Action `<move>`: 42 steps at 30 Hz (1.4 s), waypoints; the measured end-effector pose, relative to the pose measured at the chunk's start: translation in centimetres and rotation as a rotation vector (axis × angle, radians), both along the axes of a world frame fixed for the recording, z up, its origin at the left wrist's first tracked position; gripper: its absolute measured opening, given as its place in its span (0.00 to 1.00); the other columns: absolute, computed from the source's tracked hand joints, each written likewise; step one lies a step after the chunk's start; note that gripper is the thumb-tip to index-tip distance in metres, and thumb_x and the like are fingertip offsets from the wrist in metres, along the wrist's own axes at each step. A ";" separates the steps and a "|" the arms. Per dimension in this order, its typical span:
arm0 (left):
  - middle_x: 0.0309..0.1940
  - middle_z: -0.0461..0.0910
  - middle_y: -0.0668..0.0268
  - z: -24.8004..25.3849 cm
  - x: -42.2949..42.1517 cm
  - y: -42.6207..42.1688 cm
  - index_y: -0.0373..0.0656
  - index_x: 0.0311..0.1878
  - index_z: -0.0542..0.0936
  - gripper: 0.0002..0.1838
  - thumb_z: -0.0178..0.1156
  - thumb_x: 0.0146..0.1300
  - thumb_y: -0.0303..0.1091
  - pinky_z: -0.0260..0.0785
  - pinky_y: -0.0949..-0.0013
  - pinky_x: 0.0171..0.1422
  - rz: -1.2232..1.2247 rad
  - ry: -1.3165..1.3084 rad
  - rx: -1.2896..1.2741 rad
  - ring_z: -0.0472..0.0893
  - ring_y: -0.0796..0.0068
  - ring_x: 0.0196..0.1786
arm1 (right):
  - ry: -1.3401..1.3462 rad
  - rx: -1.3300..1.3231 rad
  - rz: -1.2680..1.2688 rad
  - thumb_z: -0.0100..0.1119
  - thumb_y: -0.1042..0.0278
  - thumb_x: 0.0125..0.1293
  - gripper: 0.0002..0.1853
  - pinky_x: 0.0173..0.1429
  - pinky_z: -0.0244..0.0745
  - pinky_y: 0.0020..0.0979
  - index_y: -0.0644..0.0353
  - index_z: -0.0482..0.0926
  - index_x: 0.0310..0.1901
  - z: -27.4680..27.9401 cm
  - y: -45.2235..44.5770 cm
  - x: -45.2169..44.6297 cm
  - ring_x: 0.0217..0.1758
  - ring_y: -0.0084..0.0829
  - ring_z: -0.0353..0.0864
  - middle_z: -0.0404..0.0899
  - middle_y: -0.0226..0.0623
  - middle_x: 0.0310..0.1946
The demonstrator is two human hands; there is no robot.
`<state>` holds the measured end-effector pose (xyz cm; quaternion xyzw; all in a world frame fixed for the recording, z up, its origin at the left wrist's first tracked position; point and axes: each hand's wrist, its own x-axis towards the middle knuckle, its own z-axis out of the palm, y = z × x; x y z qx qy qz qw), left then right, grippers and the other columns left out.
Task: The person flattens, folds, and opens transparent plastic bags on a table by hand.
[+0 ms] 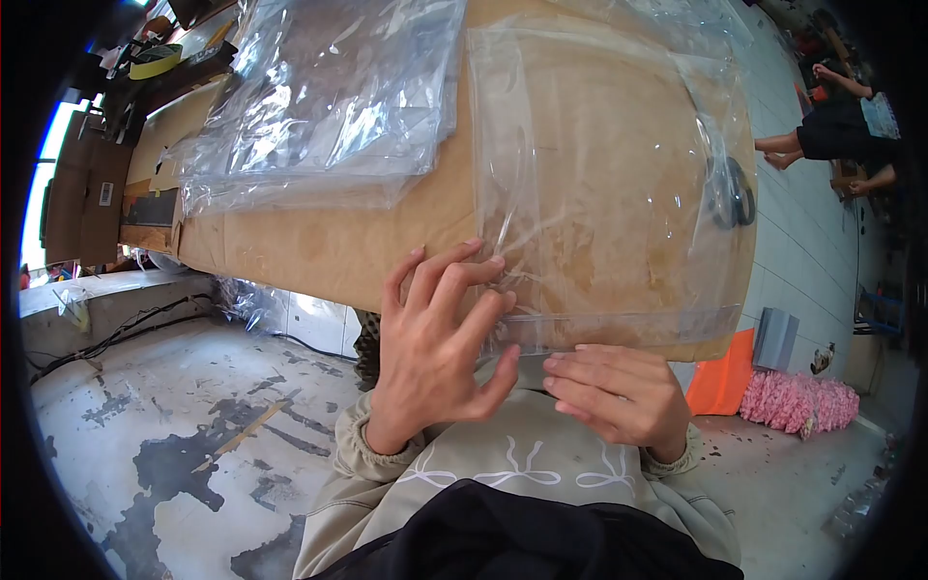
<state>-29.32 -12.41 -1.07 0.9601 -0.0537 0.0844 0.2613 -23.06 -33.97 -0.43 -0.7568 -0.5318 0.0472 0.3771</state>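
Note:
A clear plastic bag (609,174) lies flat on a table covered in brown cardboard (309,251), with a folded strip along its near edge. My left hand (440,338) is open, its fingers spread and bent, with the fingertips at the bag's near left corner. Beside that same near edge is my right hand (619,391), fingers pressed together; whatever is between them is hidden. Black loops like scissor handles (739,193) show at the bag's right side, partly seen through plastic.
A stack of clear plastic sheets (329,97) covers the table's far left. A roll of yellow-green tape (155,63) and a cardboard box (82,193) are further left. On the right floor are an orange item (720,377) and a pink bundle (797,401). Another person (841,126) sits at the far right.

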 end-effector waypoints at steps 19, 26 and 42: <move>0.57 0.73 0.63 1.7 1.8 -0.9 0.48 0.43 0.77 0.20 0.67 0.47 0.45 0.59 0.54 0.60 -0.114 0.074 0.034 0.74 0.65 0.54 | -0.388 0.041 -0.099 0.65 0.69 0.56 0.07 0.47 0.76 0.27 0.60 0.82 0.35 -2.9 -0.4 -1.4 0.42 0.26 0.82 0.83 0.33 0.39; 0.56 0.74 0.62 1.6 1.8 -1.7 0.47 0.44 0.79 0.20 0.64 0.43 0.37 0.63 0.55 0.57 -0.089 0.000 0.102 0.75 0.63 0.51 | -0.486 0.052 -0.189 0.64 0.70 0.56 0.06 0.52 0.74 0.27 0.57 0.84 0.35 -3.5 -0.9 -1.8 0.46 0.26 0.80 0.83 0.32 0.44; 0.55 0.75 0.61 -1.0 1.9 -4.4 0.46 0.53 0.80 0.27 0.62 0.44 0.28 0.64 0.58 0.57 0.083 -0.104 0.183 0.76 0.66 0.55 | -0.300 -0.259 -0.335 0.57 0.62 0.64 0.17 0.58 0.70 0.39 0.67 0.79 0.47 -2.9 -0.2 -1.7 0.52 0.39 0.77 0.80 0.40 0.48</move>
